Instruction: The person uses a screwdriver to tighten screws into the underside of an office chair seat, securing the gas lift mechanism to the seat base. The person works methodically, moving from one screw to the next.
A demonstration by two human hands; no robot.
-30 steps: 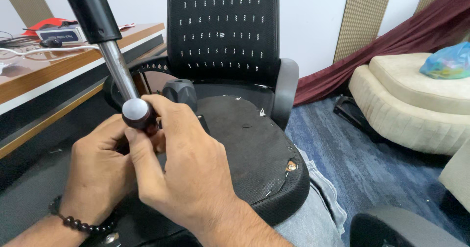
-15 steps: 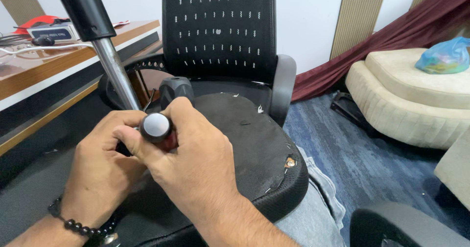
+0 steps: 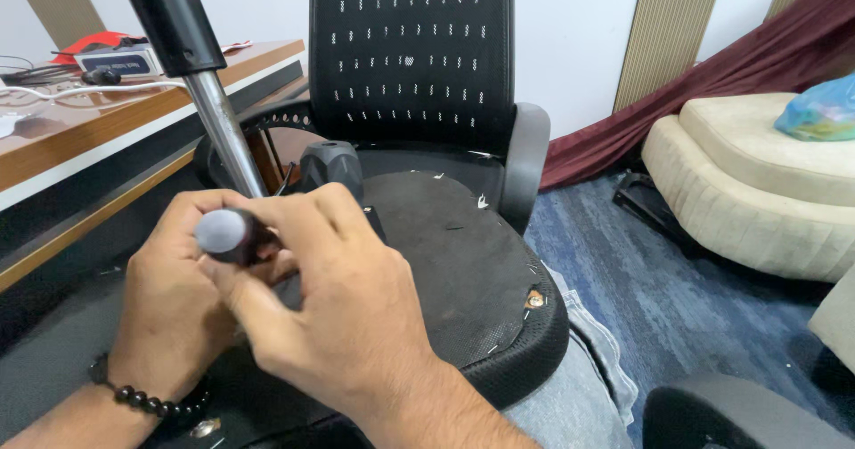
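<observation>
Both the left hand (image 3: 174, 311) and right hand (image 3: 334, 311) close firmly around a dark tool handle with a rounded grey end cap (image 3: 223, 233), held over the black office chair seat (image 3: 463, 271) beside the steel gas-lift column (image 3: 223, 137); the handle appears rigid, light and best gripped mid-shaft.

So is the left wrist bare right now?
No, a dark beaded bracelet circles the wrist of the left hand.

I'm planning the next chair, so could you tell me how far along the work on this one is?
Done: the seat lies turned over beside the chair back, its gas cylinder sticking up. In hand: the right hand grips a tool handle at the cylinder's foot; the left hand steadies there. Left: the cylinder is not yet off.
</observation>
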